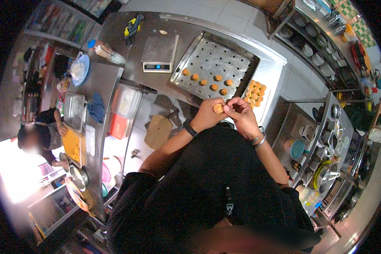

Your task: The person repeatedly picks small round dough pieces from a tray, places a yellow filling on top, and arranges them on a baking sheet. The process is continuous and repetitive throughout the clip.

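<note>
The left hand is closed round a rough orange ball, at its two o'clock; being round, this has no evident long axis or pointing end. At twelve o'clock lies the perforated metal tray. The right hand, at four o'clock, has fingertips beside the ball; whether they grip, I cannot tell.

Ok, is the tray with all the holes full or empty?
Neither: partly filled. Seven orange balls sit on the perforated metal tray, with many holes uncovered.

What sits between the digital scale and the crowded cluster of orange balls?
In the head view, the perforated metal tray lies between the scale and the cluster, with seven spaced-out orange balls on it.
</note>
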